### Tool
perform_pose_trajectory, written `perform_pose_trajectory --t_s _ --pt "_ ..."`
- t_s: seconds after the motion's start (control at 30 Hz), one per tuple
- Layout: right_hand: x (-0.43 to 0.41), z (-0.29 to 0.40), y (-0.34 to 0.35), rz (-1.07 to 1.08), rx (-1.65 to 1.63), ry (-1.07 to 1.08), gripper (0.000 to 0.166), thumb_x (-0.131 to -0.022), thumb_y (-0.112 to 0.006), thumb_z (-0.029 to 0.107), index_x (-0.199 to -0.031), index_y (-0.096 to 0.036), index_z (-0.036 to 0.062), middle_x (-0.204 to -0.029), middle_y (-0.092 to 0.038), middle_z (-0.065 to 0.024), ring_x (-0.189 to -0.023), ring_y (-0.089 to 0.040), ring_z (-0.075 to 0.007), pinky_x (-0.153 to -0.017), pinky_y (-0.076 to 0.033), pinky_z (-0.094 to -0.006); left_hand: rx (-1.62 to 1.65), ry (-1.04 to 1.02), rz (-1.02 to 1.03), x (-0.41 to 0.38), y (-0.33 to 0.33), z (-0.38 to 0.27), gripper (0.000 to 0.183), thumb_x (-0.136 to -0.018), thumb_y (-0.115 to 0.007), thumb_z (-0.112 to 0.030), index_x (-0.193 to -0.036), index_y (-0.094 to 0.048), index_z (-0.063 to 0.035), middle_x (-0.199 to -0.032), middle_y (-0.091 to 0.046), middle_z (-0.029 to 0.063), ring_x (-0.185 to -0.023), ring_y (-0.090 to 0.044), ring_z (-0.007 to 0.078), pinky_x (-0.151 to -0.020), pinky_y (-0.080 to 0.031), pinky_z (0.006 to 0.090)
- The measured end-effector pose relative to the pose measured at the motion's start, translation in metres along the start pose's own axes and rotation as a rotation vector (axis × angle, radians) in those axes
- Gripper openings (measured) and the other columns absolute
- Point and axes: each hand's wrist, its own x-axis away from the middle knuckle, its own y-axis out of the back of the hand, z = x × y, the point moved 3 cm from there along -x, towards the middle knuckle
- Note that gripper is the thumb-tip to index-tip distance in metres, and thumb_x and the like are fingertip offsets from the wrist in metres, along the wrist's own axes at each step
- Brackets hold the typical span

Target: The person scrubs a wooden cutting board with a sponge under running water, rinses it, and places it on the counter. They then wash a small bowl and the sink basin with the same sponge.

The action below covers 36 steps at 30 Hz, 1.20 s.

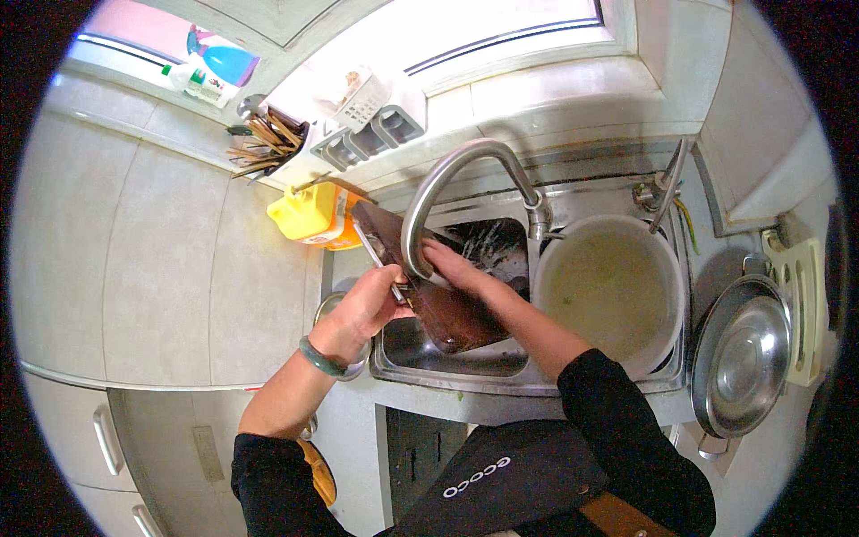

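Observation:
A dark brown board [453, 319], wet and shiny, is held tilted over the left sink basin [463, 359]. My left hand [379, 295] grips its left edge, beside a silvery metal strip [372, 245]. Against the board's face rests my right hand [453, 265], fingers extended, partly behind the spout of the curved steel faucet [429, 184]. Whether anything lies under that palm is hidden. Black, wet basin surface [500, 248] shows beyond the board.
Cloudy water fills a large round tub [611, 295] in the right basin. Metal pans [741, 362] lean at the far right. Left of the sink stand a yellow-orange jug [319, 215] and a chopstick holder [285, 161]. A metal bowl [359, 362] sits partly behind my left wrist.

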Motion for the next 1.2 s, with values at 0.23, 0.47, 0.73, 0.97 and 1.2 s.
perform_pose_trajectory --t_s 0.23,0.47,0.73,0.97,1.2 --pt "0.035 -0.068 0.026 -0.129 0.247 -0.105 0.034 -0.084 -0.043 0.025 -0.103 -0.052 -0.0014 -0.113 -0.048 -0.0191 -0.105 -0.046 -0.034 -0.091 -0.038 -0.0381 -0.005 0.029 -0.041 0.006 -0.009 -0.007 0.013 -0.08 -0.045 -0.012 -0.087 -0.051 -0.0039 -0.081 -0.056 0.0048 -0.07 -0.058 0.0184 -0.066 -0.053 0.0332" --pt "-0.004 0.029 -0.009 -0.054 0.113 0.292 0.031 -0.086 -0.039 0.021 -0.097 -0.051 -0.0047 -0.104 -0.054 -0.0218 -0.097 -0.052 -0.033 -0.086 -0.039 -0.0378 0.02 0.007 -0.028 0.0 0.002 0.003 0.012 -0.08 -0.047 -0.014 -0.086 -0.051 -0.0049 -0.083 -0.055 0.0044 -0.072 -0.057 0.0184 -0.063 -0.053 0.0329" --pt "-0.046 -0.042 0.039 -0.129 0.117 -0.271 0.042 -0.091 -0.033 0.031 -0.113 -0.05 0.0004 -0.112 -0.052 -0.0167 -0.1 -0.049 -0.026 -0.088 -0.038 -0.0349 -0.022 0.002 0.014 0.0 -0.019 -0.016 0.009 -0.081 -0.047 -0.013 -0.083 -0.05 -0.0048 -0.082 -0.054 0.0053 -0.073 -0.057 0.0184 -0.062 -0.054 0.0327" --pt "-0.056 0.036 -0.03 0.105 -0.2 -0.035 0.042 -0.089 -0.034 0.032 -0.109 -0.054 0.0003 -0.109 -0.056 -0.0184 -0.099 -0.053 -0.0271 -0.087 -0.039 -0.035 0.009 0.018 -0.072 0.015 0.012 0.007 0.011 -0.081 -0.048 -0.015 -0.084 -0.051 -0.0047 -0.083 -0.055 0.0053 -0.073 -0.057 0.0179 -0.061 -0.053 0.0321" --pt "0.037 -0.051 0.004 -0.053 0.324 -0.221 0.041 -0.089 -0.033 0.023 -0.119 -0.042 -0.0032 -0.123 -0.043 -0.0209 -0.113 -0.043 -0.035 -0.096 -0.034 -0.0393 -0.011 0.032 -0.059 0.001 0.02 0.013 0.013 -0.078 -0.047 -0.014 -0.087 -0.052 -0.0054 -0.082 -0.056 0.0047 -0.069 -0.057 0.0172 -0.061 -0.053 0.0311"
